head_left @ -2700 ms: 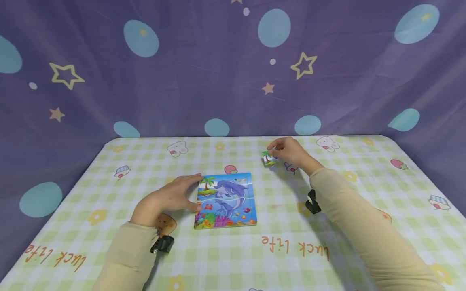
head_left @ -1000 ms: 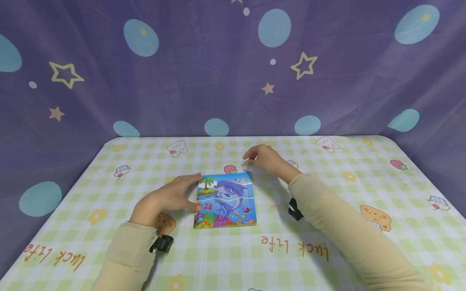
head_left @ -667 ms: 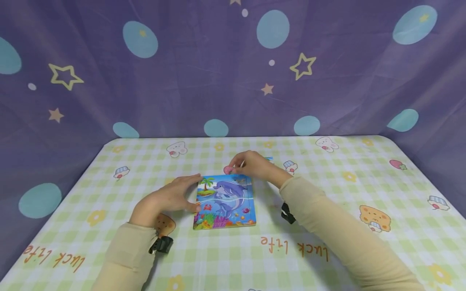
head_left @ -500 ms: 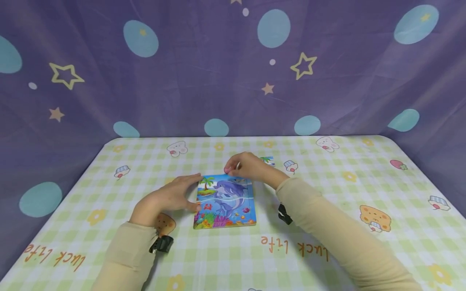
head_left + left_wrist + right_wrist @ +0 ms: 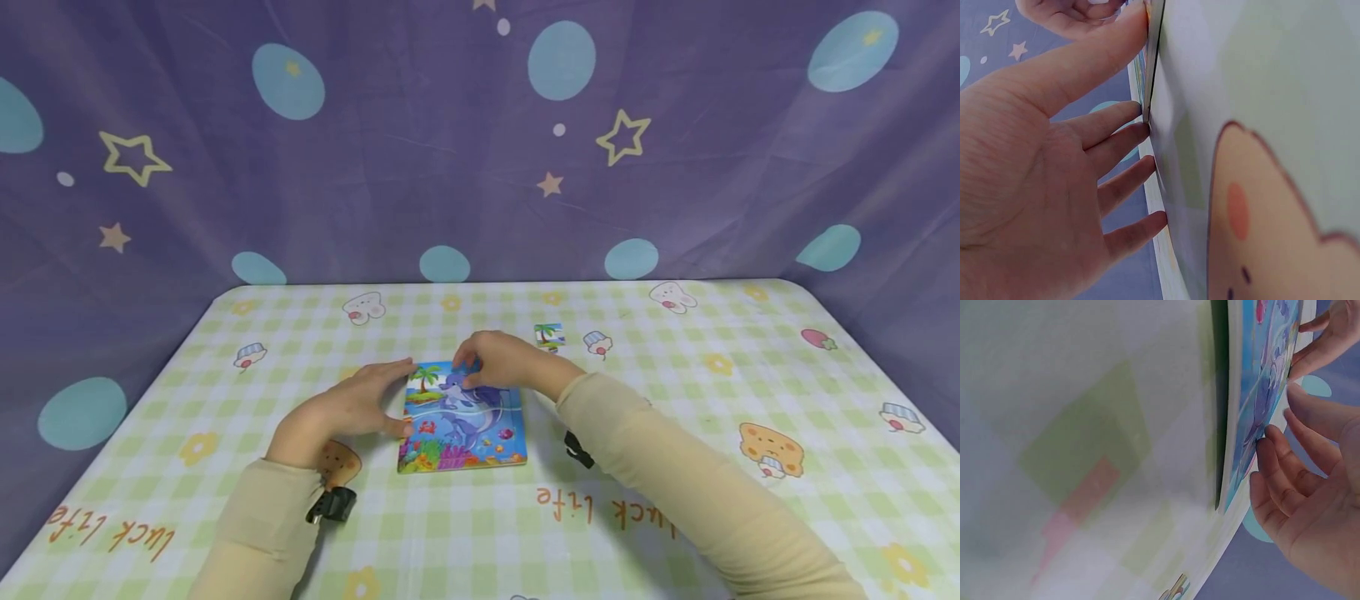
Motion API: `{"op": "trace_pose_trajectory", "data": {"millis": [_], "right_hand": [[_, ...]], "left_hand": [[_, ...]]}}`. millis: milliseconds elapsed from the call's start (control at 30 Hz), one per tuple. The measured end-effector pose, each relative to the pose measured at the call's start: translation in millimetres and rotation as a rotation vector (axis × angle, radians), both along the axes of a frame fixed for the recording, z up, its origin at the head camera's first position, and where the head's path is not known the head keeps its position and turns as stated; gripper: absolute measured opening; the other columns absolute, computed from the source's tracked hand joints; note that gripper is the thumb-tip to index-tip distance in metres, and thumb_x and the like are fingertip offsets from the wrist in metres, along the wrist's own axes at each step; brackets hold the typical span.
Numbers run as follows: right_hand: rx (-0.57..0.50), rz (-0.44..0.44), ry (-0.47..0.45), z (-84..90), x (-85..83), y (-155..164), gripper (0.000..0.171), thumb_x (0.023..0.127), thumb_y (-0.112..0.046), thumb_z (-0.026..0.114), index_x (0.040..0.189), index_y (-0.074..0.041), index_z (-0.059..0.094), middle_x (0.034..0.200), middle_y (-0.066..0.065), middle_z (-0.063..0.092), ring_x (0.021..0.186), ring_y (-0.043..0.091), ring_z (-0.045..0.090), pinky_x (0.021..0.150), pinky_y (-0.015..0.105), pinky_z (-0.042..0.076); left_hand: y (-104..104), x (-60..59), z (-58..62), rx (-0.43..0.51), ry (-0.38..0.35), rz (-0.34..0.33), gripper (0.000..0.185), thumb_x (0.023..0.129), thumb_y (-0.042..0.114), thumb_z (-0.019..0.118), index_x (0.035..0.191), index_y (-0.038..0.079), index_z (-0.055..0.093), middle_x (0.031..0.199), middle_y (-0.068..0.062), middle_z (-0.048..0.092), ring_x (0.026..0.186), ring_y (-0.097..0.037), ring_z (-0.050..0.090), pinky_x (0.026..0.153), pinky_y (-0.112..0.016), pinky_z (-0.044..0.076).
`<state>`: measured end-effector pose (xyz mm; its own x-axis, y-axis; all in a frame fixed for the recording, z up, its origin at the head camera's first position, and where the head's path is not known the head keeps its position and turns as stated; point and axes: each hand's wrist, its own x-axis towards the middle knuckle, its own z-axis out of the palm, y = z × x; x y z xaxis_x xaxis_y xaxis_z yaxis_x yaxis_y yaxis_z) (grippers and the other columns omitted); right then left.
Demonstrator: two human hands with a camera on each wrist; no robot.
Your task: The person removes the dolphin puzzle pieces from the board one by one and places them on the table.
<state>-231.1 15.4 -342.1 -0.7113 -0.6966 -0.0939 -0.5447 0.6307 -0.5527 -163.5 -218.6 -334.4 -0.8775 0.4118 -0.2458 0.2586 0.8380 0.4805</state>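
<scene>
A blue dolphin picture puzzle (image 5: 457,450) in a flat tray lies in the middle of the table. My left hand (image 5: 352,404) braces its left edge, thumb and fingers fairly straight; the left wrist view shows the thumb on the puzzle's rim (image 5: 1155,56) and other fingertips down at the table. Over the puzzle's upper part is my right hand (image 5: 502,360), its bent fingertips touching the picture in the right wrist view, with nothing visible gripped. It hides the upper right of the picture. A small palm-tree card (image 5: 550,336) lies beyond the puzzle to the right.
A checked tablecloth (image 5: 480,550) printed with cartoon figures and lettering covers the table. Behind its far edge hangs a purple curtain (image 5: 375,167) with stars and ovals. Dark wrist cameras sit under both sleeves.
My right hand let go of the palm-tree card, then moved left and nearer, onto the puzzle's top. The card now lies on the tablecloth. My left hand stayed at the puzzle's edge.
</scene>
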Motion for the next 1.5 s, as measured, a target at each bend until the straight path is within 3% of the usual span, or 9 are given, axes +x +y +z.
{"op": "trace_pose_trajectory", "data": {"millis": [400,967,1200,1500], "right_hand": [[0.111,0.002,0.02,-1.6,3.8,-5,0.042,0.088,-0.02,0.077,0.127,-0.008,0.065,0.113,0.008,0.059,0.106,0.022,0.059,0.095,0.035,0.049],[0.116,-0.04,0.05,-4.4,0.0,-18,0.031,0.085,-0.012,0.08,0.112,-0.007,0.066,0.106,0.008,0.061,0.104,0.023,0.057,0.096,0.034,0.047],[0.105,-0.064,0.015,-4.0,1.0,-19,0.032,0.085,-0.012,0.079,0.112,-0.007,0.064,0.103,0.007,0.06,0.1,0.022,0.057,0.093,0.035,0.047],[0.113,-0.046,0.06,-3.4,3.3,-17,0.038,0.085,-0.016,0.08,0.12,-0.008,0.066,0.108,0.007,0.062,0.105,0.022,0.056,0.095,0.034,0.047]], "left_hand": [[0,-1.1,-0.1,-0.001,0.005,-0.005,0.092,0.081,0.034,0.082,0.151,-0.002,0.035,0.157,-0.023,0.029,0.143,-0.047,0.024,0.114,-0.062,0.022],[0,0.0,0.8,0.004,-0.009,0.005,0.093,0.081,0.036,0.083,0.152,-0.001,0.034,0.157,-0.023,0.029,0.143,-0.046,0.023,0.114,-0.062,0.022],[0,0.2,0.6,0.001,-0.005,0.001,0.093,0.081,0.036,0.083,0.152,-0.001,0.034,0.157,-0.023,0.029,0.143,-0.047,0.024,0.113,-0.062,0.023],[2,1.9,1.1,-0.001,-0.023,0.02,0.094,0.081,0.035,0.083,0.153,0.0,0.033,0.157,-0.023,0.028,0.143,-0.046,0.023,0.113,-0.062,0.023]]}}
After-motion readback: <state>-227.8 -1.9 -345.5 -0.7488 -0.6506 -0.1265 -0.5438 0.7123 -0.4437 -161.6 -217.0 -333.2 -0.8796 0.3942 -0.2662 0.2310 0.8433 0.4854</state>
